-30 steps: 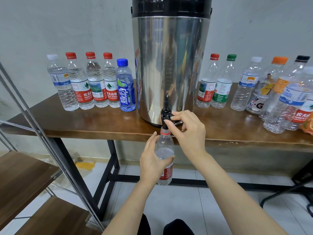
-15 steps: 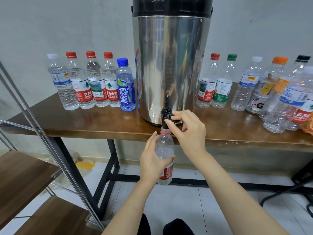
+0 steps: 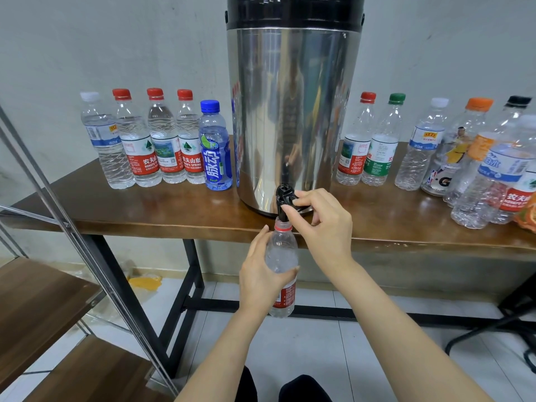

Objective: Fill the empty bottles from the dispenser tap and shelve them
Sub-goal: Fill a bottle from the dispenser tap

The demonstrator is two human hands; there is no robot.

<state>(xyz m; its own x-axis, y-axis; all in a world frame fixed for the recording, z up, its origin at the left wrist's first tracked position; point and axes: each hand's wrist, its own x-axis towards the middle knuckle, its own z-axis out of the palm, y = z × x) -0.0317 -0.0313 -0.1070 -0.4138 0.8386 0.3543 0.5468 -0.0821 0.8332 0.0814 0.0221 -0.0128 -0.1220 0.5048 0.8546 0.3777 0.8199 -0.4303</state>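
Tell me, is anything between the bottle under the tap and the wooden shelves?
Yes. The rack's slanted metal bars cross between the bottle, held by the left hand, and the wooden shelves.

The dispenser (image 3: 293, 111) stands mid-table (image 3: 145, 216) near the wall (image 3: 116, 39), its tap (image 3: 283, 198) overhanging the table's front edge. Five bottles (image 3: 162, 140) stand in a row on the table to its left, and other bottles (image 3: 420, 146) crowd its right. A bottle (image 3: 281, 256) sits just under the tap, in the left hand (image 3: 261, 277), with the right hand (image 3: 322, 224) on the tap; shelves (image 3: 37, 303) stand at the far left, lower than the table.
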